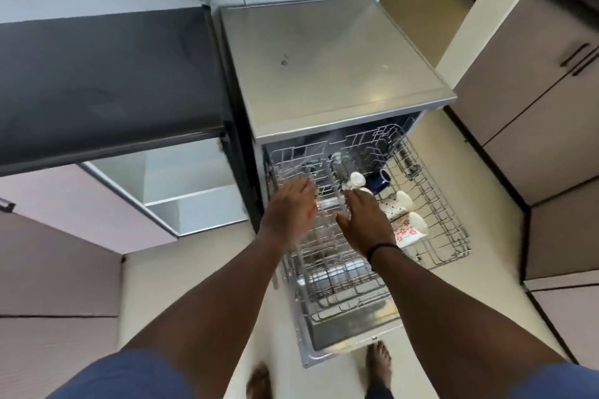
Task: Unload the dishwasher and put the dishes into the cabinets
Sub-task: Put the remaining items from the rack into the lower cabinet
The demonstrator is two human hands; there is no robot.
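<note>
The dishwasher stands open with its upper wire rack pulled out over the lowered door. My left hand and my right hand reach down side by side over the rack's left half, fingers extended, with clear glassware blurred between them. Whether either hand touches it I cannot tell. To the right of my right hand lie white mugs with red flower prints, a plain white cup and a dark blue mug.
A black countertop runs along the left, with an open cabinet and its shelf below it. Tall beige cabinets with dark handles line the right. My bare feet stand on the cream floor by the door's front edge.
</note>
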